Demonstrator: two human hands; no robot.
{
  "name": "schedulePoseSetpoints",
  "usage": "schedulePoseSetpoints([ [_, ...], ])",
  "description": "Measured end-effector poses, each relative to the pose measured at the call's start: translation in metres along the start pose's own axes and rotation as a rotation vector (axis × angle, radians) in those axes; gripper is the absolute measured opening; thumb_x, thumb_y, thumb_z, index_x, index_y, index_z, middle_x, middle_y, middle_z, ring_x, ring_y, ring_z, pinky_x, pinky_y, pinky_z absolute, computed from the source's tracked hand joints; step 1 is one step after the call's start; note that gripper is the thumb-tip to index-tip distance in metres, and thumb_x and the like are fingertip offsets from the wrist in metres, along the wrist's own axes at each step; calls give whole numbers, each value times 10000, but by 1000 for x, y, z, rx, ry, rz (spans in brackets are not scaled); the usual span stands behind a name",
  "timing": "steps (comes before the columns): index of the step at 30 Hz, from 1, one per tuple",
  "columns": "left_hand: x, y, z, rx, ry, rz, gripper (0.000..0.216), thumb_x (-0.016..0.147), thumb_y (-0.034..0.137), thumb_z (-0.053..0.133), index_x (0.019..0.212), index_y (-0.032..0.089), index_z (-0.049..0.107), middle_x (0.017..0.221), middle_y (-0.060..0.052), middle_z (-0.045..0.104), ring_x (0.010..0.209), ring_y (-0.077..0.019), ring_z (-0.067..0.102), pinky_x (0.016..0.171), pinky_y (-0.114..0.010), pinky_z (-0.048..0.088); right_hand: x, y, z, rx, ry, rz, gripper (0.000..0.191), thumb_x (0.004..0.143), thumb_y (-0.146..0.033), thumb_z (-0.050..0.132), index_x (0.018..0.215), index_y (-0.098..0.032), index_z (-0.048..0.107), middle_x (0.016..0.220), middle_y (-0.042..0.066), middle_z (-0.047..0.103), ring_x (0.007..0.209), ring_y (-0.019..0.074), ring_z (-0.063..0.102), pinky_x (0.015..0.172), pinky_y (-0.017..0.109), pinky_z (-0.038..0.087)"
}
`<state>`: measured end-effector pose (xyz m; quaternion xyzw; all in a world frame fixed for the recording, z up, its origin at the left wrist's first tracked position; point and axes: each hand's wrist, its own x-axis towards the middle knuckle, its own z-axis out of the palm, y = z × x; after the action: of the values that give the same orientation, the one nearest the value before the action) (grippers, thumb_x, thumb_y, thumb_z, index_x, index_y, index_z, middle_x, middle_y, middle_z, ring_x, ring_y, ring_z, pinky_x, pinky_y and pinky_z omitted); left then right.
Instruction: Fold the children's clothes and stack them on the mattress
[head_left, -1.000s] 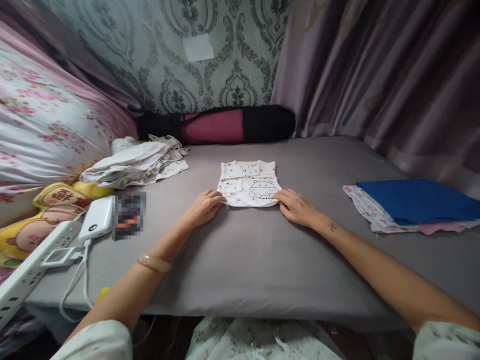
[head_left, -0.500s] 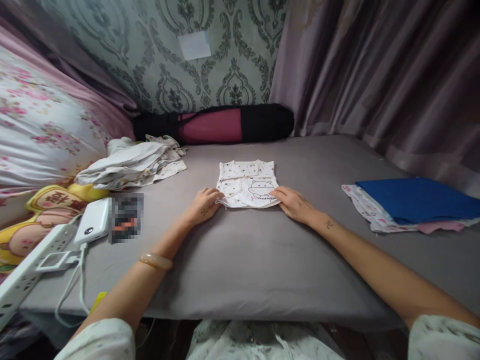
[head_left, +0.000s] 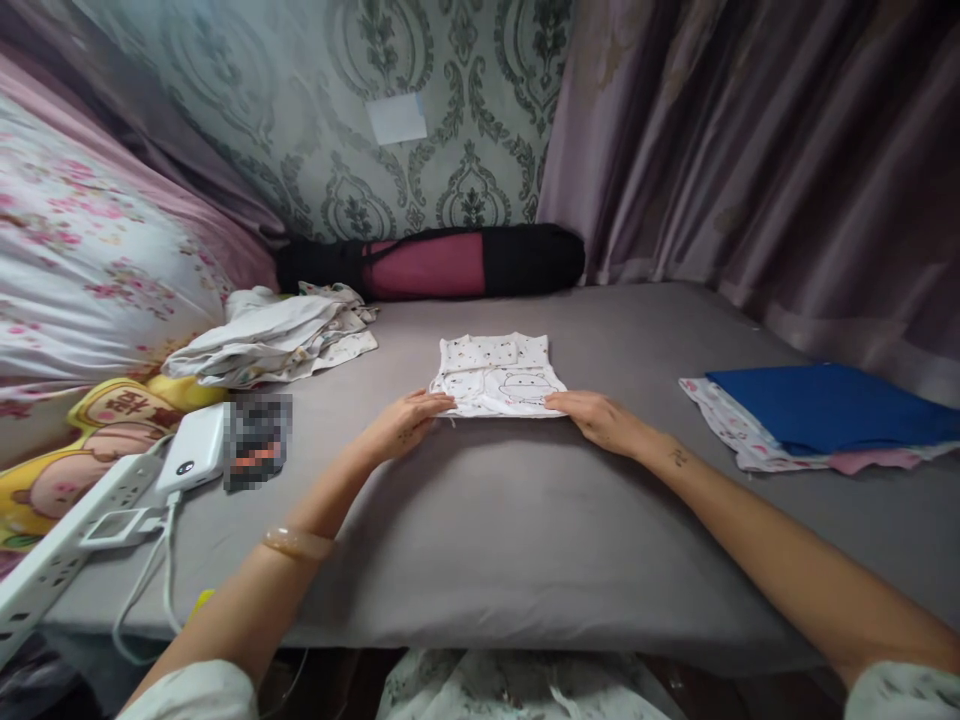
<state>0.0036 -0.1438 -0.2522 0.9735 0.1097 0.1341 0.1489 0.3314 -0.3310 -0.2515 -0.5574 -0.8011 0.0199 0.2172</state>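
A small white baby garment (head_left: 499,375) with a cartoon print lies folded flat on the grey mattress (head_left: 495,540), straight ahead of me. My left hand (head_left: 405,425) reaches to its near left corner, fingers pressed together on the hem. My right hand (head_left: 600,418) does the same at the near right corner. Both hands lie low against the mattress, with the garment stretched between them. A pale bangle (head_left: 298,543) sits on my left wrist.
A loose pile of white clothes (head_left: 270,335) lies at the back left. A rolled pink mat in a black bag (head_left: 431,262) rests along the wall. Folded blue cloth (head_left: 817,405) tops a stack at the right. A white power bank (head_left: 191,450) and power strip (head_left: 60,540) lie left.
Both hands closed on the garment's near corners and drew its lower edge a little; the garment now lies flatter. The camera view tilted down slightly.
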Motion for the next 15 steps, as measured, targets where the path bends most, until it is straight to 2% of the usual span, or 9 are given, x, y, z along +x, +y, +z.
schedulePoseSetpoints([
  [6,-25,34,-9,-16,-29,32,418,948,132,328,1301,236,525,1323,-73,611,1236,-192,557,1148,-454,308,-25,-29,-14,32,19,-41,432,911,-58,390,1188,-234,671,1213,60,682,1145,189,626,997,367,509],
  [8,-31,45,-12,-46,-19,3,390,960,155,335,1296,236,515,1280,-75,632,1188,-187,582,1125,-426,338,-32,-35,-17,61,14,-42,420,919,-73,386,1185,-234,668,1208,63,684,1130,187,632,990,364,510],
  [12,-27,53,-10,-141,106,-202,275,978,262,378,1198,224,538,1118,-72,675,988,-176,640,878,-299,490,-30,-34,-15,116,62,91,389,902,-98,420,1187,-235,647,1165,48,699,1066,185,657,930,327,527],
  [15,-11,49,-2,-185,275,-343,239,975,331,397,1115,221,556,929,-31,684,783,-147,626,717,-247,481,-15,-27,-9,161,169,216,350,892,-123,443,1152,-239,647,1111,30,712,997,176,674,877,289,527],
])
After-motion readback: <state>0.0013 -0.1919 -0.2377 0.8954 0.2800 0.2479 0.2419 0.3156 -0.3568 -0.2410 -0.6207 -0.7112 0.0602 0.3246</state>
